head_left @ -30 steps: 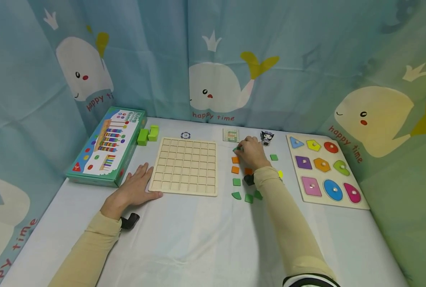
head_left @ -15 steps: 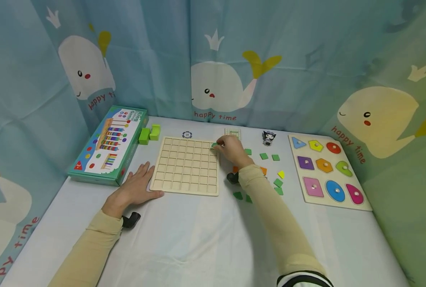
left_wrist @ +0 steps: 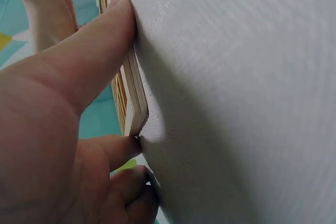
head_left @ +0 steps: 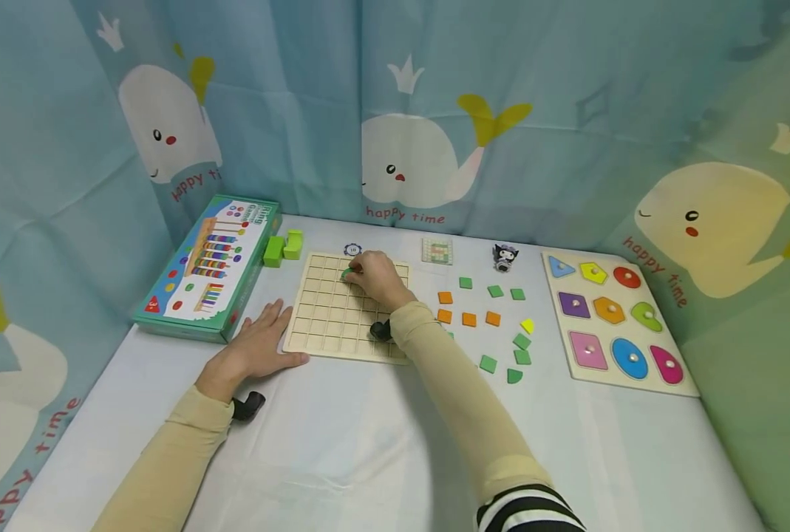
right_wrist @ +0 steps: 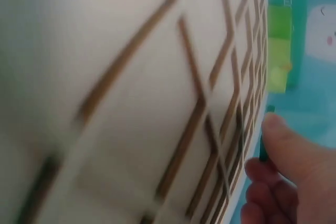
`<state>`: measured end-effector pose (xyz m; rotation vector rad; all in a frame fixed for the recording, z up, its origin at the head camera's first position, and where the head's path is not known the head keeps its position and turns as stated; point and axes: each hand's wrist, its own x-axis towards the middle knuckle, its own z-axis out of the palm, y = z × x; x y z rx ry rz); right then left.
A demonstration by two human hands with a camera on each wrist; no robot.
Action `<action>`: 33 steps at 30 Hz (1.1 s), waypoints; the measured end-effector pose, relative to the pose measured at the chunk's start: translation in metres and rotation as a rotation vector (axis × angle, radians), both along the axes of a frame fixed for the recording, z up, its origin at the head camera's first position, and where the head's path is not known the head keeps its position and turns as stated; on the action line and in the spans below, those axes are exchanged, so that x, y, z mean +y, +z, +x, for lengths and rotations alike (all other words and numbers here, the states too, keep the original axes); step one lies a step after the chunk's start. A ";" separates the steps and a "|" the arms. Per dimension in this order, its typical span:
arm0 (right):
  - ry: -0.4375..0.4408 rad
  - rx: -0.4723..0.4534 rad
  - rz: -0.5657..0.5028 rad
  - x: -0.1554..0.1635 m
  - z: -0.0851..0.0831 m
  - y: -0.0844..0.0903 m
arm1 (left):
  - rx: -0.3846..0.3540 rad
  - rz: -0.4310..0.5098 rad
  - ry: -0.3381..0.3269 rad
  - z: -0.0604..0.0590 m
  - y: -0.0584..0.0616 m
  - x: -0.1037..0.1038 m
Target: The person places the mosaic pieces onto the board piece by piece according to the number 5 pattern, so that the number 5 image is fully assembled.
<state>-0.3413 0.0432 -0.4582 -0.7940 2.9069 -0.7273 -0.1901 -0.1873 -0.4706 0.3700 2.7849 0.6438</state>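
Whale curtain: a wide blue backdrop (head_left: 288, 111) behind everything, crowned white whales and "happy time" printed across it.
White surface: the cloth-covered surface (head_left: 341, 443) carries the whole spread.
Ring game box: the green-sided box (head_left: 211, 258) lies flat at far left, coloured rings pictured on its lid.
Shape puzzle board: over on the right lies the knobbed board (head_left: 604, 376), nine coloured shapes seated in it.
Grid board: here in the middle, the pale wooden board (head_left: 321, 318), ruled into squares, lies flat between the hands.
Left hand: flat and spread, this hand (head_left: 259, 343) rests at the board's near left corner, thumb against the edge.
Right hand: and this hand (head_left: 381, 281) reaches over the board's far part, thumb and finger pinching a green tile.
Light green blocks: two blocks (head_left: 274, 252) sit just beside the box.
Pattern card: the small card (head_left: 437, 251) lies beyond the board's far right corner.
Figurine: a black-and-white character (head_left: 505, 258) stands right of the card.
Chip: a round chip (head_left: 352, 250) marked 10 lies just past the far edge.
Loose tiles: orange tiles (head_left: 469, 319), green tiles (head_left: 488, 363) and one yellow tile (head_left: 528, 326) scatter between the two boards.
Pinched green tile: mostly covered by fingertips, this tile (head_left: 346, 274) is at the grid's far rows; whether it touches wood, I can't tell.
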 end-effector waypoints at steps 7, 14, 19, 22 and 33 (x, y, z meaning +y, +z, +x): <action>-0.033 0.032 0.009 -0.010 -0.001 -0.006 | 0.009 -0.006 -0.006 -0.001 0.000 0.005; -0.021 0.076 0.070 -0.009 -0.001 -0.007 | 0.010 -0.016 0.001 0.000 0.003 0.006; 0.014 0.093 0.091 -0.006 0.001 -0.007 | 0.005 -0.013 0.002 -0.001 0.003 0.005; 0.037 0.093 0.103 0.001 0.003 -0.005 | 0.009 -0.015 0.000 -0.002 0.002 0.005; 0.057 0.084 0.012 0.079 0.009 0.019 | 0.008 -0.008 0.014 0.001 0.002 0.002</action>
